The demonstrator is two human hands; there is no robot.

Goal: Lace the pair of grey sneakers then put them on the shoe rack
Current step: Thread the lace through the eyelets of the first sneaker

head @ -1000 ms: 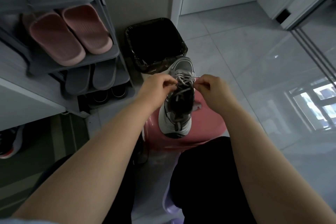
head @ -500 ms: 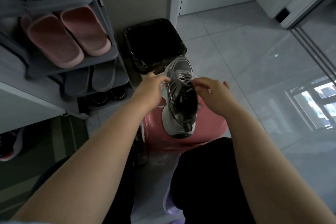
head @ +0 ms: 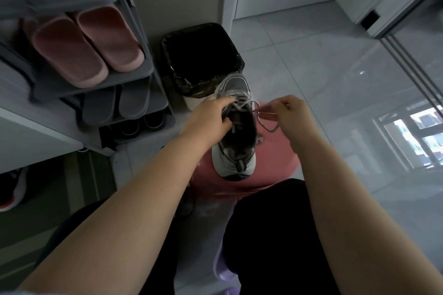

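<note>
Centre of frame: the grey sneaker [head: 236, 141] stands toe-away on a pink stool [head: 275, 170], raised within my reach. My left hand [head: 208, 120] grips its upper to steady it. My right hand [head: 293, 115] pinches the lace [head: 268, 124], drawing slack rightward over open floor. The shoe rack [head: 143, 74] is at upper left, beside the bin [head: 201, 55].

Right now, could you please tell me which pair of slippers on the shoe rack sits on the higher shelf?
The pink slippers sit higher; the grey slippers lie on the shelf directly below them.
</note>
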